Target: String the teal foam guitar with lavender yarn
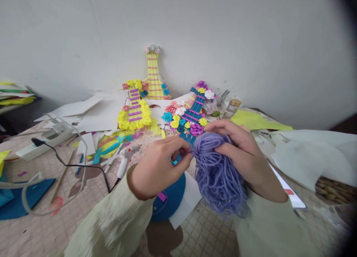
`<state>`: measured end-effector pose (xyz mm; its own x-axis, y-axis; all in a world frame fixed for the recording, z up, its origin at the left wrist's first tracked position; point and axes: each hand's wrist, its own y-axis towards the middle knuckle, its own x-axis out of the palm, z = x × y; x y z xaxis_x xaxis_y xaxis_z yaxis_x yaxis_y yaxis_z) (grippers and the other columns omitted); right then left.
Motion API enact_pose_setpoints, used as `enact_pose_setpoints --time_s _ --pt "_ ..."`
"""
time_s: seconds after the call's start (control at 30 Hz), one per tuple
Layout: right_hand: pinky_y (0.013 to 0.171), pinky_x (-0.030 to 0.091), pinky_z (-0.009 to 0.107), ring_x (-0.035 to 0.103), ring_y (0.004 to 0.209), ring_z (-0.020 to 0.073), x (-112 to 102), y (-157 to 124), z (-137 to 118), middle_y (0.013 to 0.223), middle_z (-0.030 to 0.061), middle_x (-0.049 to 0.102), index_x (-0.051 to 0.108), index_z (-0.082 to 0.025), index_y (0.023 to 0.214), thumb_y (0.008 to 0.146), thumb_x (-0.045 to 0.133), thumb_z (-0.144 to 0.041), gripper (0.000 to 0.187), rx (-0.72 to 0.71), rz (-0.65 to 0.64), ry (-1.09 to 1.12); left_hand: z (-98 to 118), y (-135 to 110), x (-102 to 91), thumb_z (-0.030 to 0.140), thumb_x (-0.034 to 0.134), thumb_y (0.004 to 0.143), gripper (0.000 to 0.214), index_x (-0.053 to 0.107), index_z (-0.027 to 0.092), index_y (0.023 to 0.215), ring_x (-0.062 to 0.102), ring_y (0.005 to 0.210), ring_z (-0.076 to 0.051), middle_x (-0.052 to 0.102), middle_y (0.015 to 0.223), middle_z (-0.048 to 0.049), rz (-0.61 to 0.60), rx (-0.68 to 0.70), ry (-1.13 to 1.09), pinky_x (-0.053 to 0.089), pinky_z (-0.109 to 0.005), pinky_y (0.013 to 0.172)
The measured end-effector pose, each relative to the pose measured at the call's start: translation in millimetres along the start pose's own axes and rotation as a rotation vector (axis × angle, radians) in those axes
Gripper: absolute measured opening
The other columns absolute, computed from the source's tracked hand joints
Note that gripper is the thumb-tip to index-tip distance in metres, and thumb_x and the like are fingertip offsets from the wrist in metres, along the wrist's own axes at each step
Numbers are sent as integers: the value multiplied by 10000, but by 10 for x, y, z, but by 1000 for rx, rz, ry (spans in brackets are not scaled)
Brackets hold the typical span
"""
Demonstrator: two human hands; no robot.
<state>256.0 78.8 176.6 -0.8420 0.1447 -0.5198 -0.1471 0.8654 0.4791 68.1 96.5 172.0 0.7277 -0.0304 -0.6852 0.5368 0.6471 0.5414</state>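
Observation:
A bundle of purple yarn (pixel 220 179) hangs from my right hand (pixel 240 149), whose fingers and thumb are wrapped round its gathered upper part. My left hand (pixel 167 160) is at the left side of the bundle's top, thumb and fingertips pinched together at the yarn; a strand between them is too small to make out clearly. Loose strands drape below my right hand. Under both hands lies a blue round-bodied piece (pixel 170 201) with a purple strip on it, partly hidden by my left hand and the yarn.
Guitar-shaped crafts with paper flowers, one yellow (pixel 135 108), one blue (pixel 195 108), stand before the wall. A hot glue gun (pixel 124 164) lies left, near paper scraps and a power strip (pixel 44 142) with cables. At right are a phone (pixel 292 194), yellow paper (pixel 256 120) and a glass jar (pixel 233 105).

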Motion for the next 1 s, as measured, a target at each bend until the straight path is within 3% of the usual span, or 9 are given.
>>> enact_pose_setpoints --time_s 0.1,0.23,0.33,0.43,0.67,0.83,1.0 --pt "766 430 310 571 829 162 15 37 12 884 8 614 556 -212 932 742 451 -108 240 -18 -8 -162 -14 8 6 147 508 759 66 550 157 709 435 561 -95 492 606 16 -56 -51 -60 357 -229 545" --pt "831 412 350 539 943 198 8 24 -72 984 36 599 554 -222 962 727 535 -174 241 -184 94 -269 -33 10 19 168 493 781 83 530 161 708 411 552 -92 457 605 24 27 -117 -135 346 -231 537" --pt "772 432 335 557 843 173 28 -30 -166 886 20 613 571 -244 894 773 518 -196 141 -247 85 -272 -30 6 25 175 491 790 82 519 163 714 411 555 -89 463 615 24 59 -106 -171 348 -228 540" --pt "727 434 326 570 758 159 80 -54 -200 784 4 627 598 -254 792 792 514 -190 105 -256 37 -340 -18 2 29 187 481 809 97 511 165 719 415 562 -89 464 623 25 52 -99 -183 353 -227 548" --pt "679 434 282 550 752 147 143 -26 -139 803 17 591 565 -214 809 736 567 -183 79 -223 -48 -322 -26 -9 46 223 470 829 106 533 161 770 462 632 -106 505 687 5 -15 -132 -282 373 -238 585" --pt "640 406 269 497 676 128 210 -44 -137 686 -7 514 496 -191 713 696 571 -144 91 -223 16 -356 7 -7 62 213 493 787 86 536 159 736 430 583 -108 471 640 10 -9 -161 -324 364 -242 543" --pt "687 427 274 533 756 139 152 -55 -158 776 5 566 532 -199 758 712 606 -179 89 -226 -64 -336 3 -8 44 206 537 750 73 525 159 695 391 545 -98 425 586 27 -43 -169 -320 340 -235 509"
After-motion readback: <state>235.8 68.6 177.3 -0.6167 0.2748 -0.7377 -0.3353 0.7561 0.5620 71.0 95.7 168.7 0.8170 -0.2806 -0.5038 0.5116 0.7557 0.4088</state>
